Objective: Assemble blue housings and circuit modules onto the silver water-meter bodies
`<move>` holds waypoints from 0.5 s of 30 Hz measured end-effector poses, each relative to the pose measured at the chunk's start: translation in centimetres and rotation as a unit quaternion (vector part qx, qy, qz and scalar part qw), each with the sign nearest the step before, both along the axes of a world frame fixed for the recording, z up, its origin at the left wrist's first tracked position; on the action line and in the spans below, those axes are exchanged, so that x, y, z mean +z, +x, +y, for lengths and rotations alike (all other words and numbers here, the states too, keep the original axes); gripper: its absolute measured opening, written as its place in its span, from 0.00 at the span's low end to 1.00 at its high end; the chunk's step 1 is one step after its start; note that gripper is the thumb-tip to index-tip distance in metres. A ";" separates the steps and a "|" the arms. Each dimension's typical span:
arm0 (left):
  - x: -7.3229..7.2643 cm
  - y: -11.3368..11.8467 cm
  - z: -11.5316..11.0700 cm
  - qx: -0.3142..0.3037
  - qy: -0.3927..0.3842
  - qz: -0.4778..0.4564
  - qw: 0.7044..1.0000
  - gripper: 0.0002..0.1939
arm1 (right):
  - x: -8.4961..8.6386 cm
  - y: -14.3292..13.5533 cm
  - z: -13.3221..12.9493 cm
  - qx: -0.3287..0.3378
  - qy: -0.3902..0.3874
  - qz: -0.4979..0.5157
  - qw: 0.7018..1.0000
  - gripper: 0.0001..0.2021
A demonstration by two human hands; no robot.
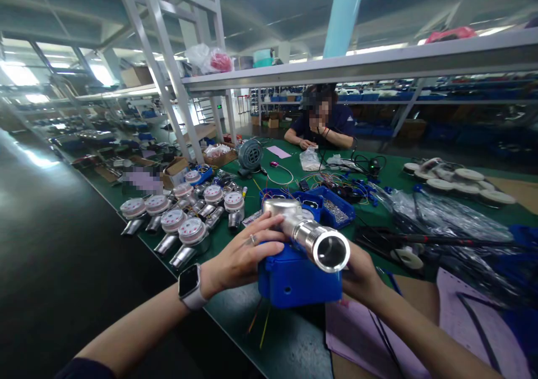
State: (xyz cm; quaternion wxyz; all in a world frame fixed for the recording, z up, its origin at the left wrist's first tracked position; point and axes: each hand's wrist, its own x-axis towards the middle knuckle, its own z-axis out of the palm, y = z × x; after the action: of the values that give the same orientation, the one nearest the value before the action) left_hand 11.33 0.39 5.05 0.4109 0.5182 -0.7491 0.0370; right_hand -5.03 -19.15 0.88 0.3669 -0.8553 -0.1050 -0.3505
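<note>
A silver metal pipe fitting (309, 236) with a threaded open end lies over a blue plastic housing (300, 278), near the middle of the view. My left hand (247, 250) rests on the fitting and the housing from the left, fingers wrapped over them. On the right side, my right hand (361, 267) holds the same piece, its fingers mostly hidden behind the pipe end. Thin red and yellow wires (264, 328) hang below the housing.
Several round meters (193, 232) with metal pipes stand at the left. Behind the piece are blue trays (336, 206) with small parts. Plastic bags (441, 216) and pink papers (365, 334) lie at the right. A person (321, 118) sits across the green table (286, 171).
</note>
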 end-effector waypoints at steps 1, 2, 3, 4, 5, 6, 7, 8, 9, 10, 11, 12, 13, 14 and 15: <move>0.0 -0.4 0.3 0.010 0.030 0.038 0.999 0.21 | 0.0 -0.3 0.3 -0.005 -0.004 0.006 1.000 0.16; -0.1 -0.9 0.6 0.018 0.051 0.071 0.996 0.23 | -0.1 -0.5 0.6 -0.011 -0.013 0.003 1.000 0.16; -0.3 -1.3 0.9 0.022 0.064 0.100 0.993 0.25 | -0.3 -0.8 0.9 -0.017 -0.019 0.002 1.000 0.16; -0.5 -1.8 1.2 0.024 0.073 0.121 0.990 0.26 | -0.5 -1.1 1.2 -0.023 -0.021 0.008 0.999 0.16; -0.7 -2.2 1.5 0.023 0.077 0.134 0.988 0.28 | -0.9 -1.3 1.4 -0.024 -0.024 0.018 0.999 0.17; -0.9 -2.6 1.7 0.020 0.077 0.141 0.987 0.29 | -1.2 -1.6 1.6 -0.022 -0.027 0.028 0.999 0.18; -1.2 -2.9 1.9 0.016 0.076 0.141 0.987 0.29 | -1.7 -1.9 1.7 -0.019 -0.031 0.035 0.999 0.19; -1.4 -3.2 2.1 0.011 0.072 0.138 0.988 0.30 | -2.1 -2.2 1.9 -0.018 -0.035 0.037 0.999 0.19; -1.7 -3.4 2.2 0.005 0.068 0.135 0.989 0.31 | -2.5 -2.5 2.0 -0.018 -0.037 0.038 0.998 0.18; -1.9 -3.6 2.3 -0.003 0.065 0.130 0.989 0.32 | -2.8 -2.8 2.1 -0.020 -0.036 0.040 0.998 0.17; -2.2 -3.7 2.4 -0.011 0.066 0.127 0.990 0.33 | -3.0 -3.2 2.2 -0.021 -0.032 0.040 0.998 0.17; -2.5 -3.8 2.4 -0.019 0.071 0.123 0.990 0.34 | -3.3 -3.5 2.4 -0.022 -0.027 0.043 0.998 0.17; -2.9 -4.0 2.4 -0.027 0.080 0.122 0.989 0.35 | -3.4 -3.9 2.5 -0.023 -0.021 0.047 0.998 0.18; -3.3 -4.1 2.4 -0.036 0.088 0.127 0.987 0.37 | -3.6 -4.3 2.6 -0.022 -0.017 0.053 0.998 0.20; -3.8 -4.2 2.5 -0.045 0.094 0.137 0.985 0.39 | -3.8 -4.6 2.7 -0.021 -0.013 0.058 0.998 0.22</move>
State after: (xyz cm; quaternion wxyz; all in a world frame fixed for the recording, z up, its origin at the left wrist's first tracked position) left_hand 7.12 2.85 1.22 0.4603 0.5209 -0.7082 -0.1236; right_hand -9.64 -16.46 -2.90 0.3535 -0.8811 -0.0700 -0.3062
